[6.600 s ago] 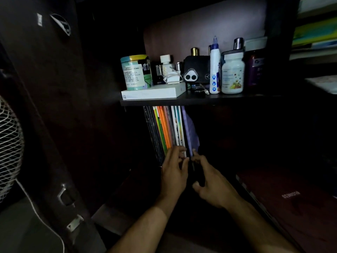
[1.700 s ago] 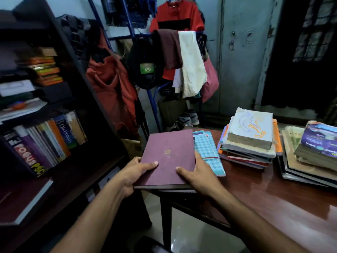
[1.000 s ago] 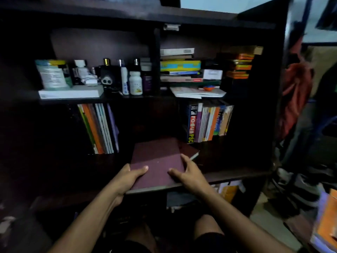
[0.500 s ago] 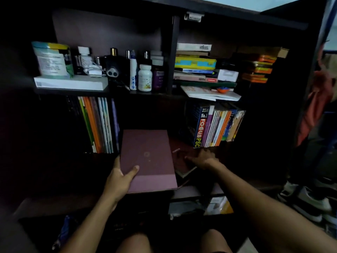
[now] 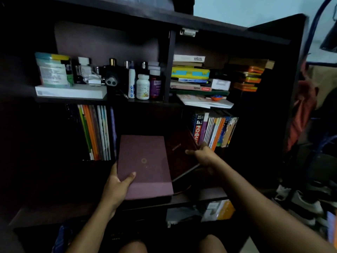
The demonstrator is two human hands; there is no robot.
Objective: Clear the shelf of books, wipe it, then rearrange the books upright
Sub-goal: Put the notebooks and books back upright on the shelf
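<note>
- The dark wooden bookcase [image 5: 215,28] fills most of the view, with two tiers showing, each split by an upright divider.
- Its lower shelf [image 5: 209,195] carries the books; the front edge runs from 8 o'clock to 4 o'clock across the frame.
- A row of thin upright books [image 5: 94,132] with orange, green and white spines stands at 9 o'clock of the centre, on the lower shelf.
- A second upright row [image 5: 213,128], with a blue spine lettered in red and orange ones beside it, stands at 2 o'clock of the centre and leans a little to the right.
- The maroon hardback [image 5: 145,165] lies flat at the middle of the lower shelf, its near edge overhanging the shelf front.
- The dark red book [image 5: 179,152] sits just at 3 o'clock of the maroon hardback, tilted, with its right edge raised.
- A stack of flat books [image 5: 191,73] lies on the upper tier at 1 o'clock.
- The left hand [image 5: 116,187] grips the maroon hardback at its near left corner, thumb on the cover and fingers hidden beneath.
- The right hand [image 5: 204,156] holds the right edge of the dark red book, thumb on top, fingers curled under.
- A white box [image 5: 71,92] and bottles [image 5: 142,86] stand on the upper tier at 11 o'clock.
</note>
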